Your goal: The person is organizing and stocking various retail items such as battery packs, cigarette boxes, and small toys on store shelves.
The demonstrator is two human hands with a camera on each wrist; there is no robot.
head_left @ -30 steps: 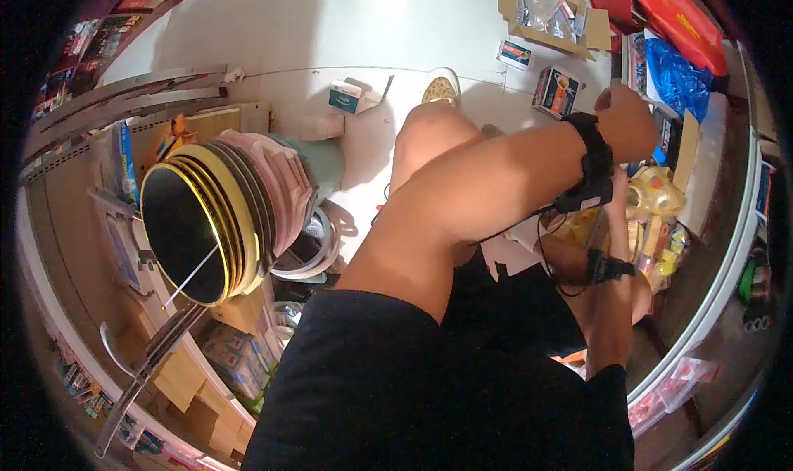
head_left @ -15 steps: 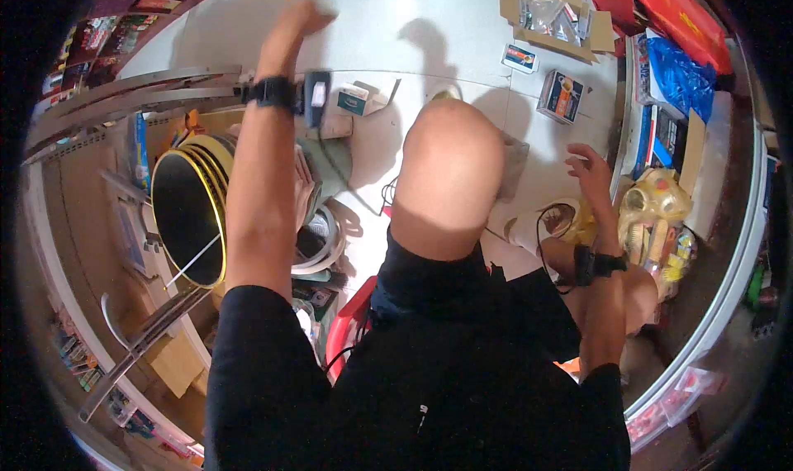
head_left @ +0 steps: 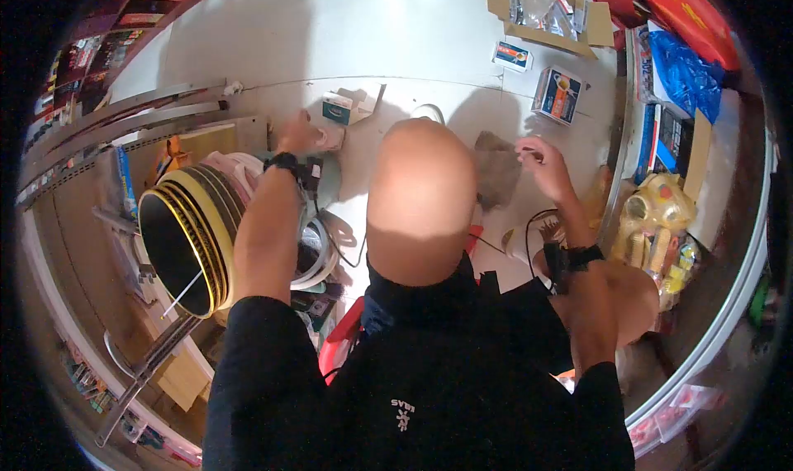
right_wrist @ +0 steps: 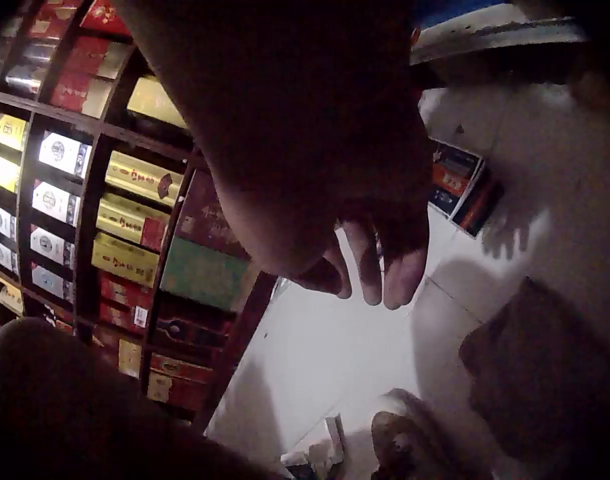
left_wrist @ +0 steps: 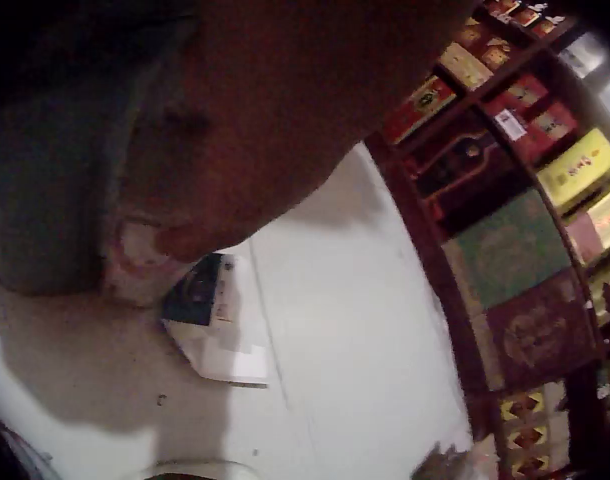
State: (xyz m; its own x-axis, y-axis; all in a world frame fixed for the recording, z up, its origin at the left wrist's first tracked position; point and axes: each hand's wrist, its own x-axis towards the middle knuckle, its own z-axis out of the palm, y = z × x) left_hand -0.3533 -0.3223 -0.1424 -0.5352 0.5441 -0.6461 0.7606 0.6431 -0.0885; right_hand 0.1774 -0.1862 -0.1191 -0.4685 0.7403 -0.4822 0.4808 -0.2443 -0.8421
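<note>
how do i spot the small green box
On the white floor, look forward and left of the knee. The green box shows there, past the left hand. Its dark green side sets it apart from the orange-marked boxes.

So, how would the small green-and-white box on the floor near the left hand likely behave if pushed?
The green-and-white box would probably slide rather than roll, given its flat faces and the smooth-looking floor. It's likely light and easily dented, since it looks like thin card. Its white flap sticks out, so that might bend first.
</note>
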